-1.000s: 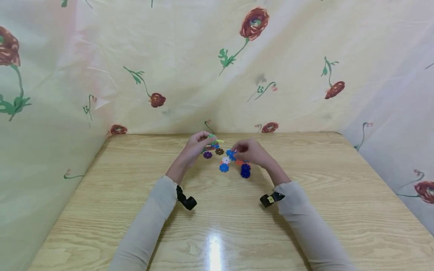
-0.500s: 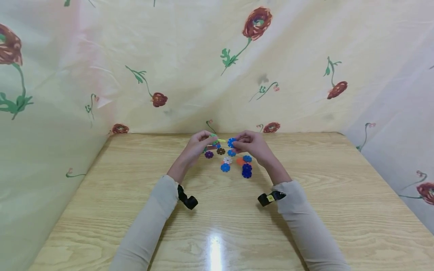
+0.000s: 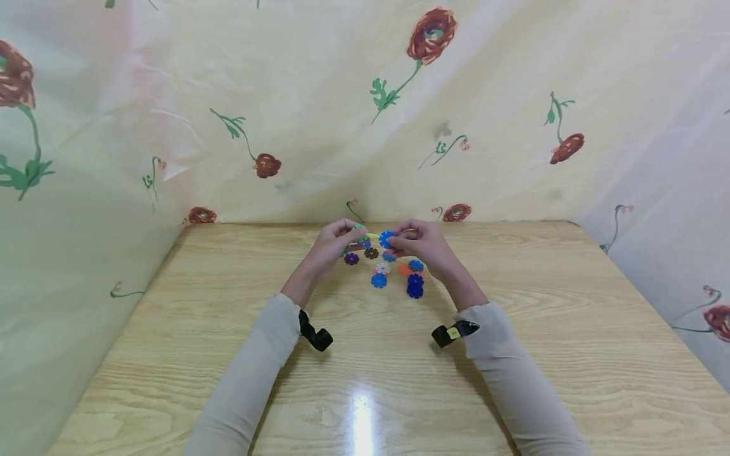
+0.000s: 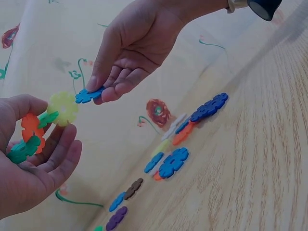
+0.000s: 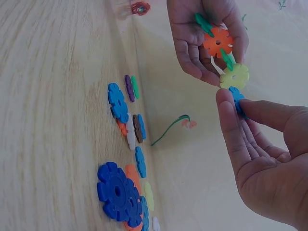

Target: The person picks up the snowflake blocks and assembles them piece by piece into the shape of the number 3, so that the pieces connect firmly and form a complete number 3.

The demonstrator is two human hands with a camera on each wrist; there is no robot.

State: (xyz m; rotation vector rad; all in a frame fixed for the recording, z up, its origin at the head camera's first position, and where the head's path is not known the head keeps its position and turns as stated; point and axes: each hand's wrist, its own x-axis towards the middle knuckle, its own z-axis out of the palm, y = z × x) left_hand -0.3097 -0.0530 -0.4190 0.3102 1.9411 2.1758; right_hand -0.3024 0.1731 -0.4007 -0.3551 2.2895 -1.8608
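Note:
My left hand holds a short chain of slotted plastic snowflake discs, raised over the table's far part. In the left wrist view the chain runs from a green disc through an orange disc and another green one to a yellow disc at its end. Thumb and fingers of my right hand pinch a blue snowflake disc. Its edge is right at the yellow disc's rim, and the two lie at an angle to each other in the right wrist view.
Loose snowflake discs lie on the wooden table beneath the hands: a purple one, a brown one, a white one, dark blue ones and several others. A flowered cloth hangs behind the table.
My right hand has lifted the blue disc from among the loose discs and brought it up and left to the yellow disc. The left hand has stayed nearly still.

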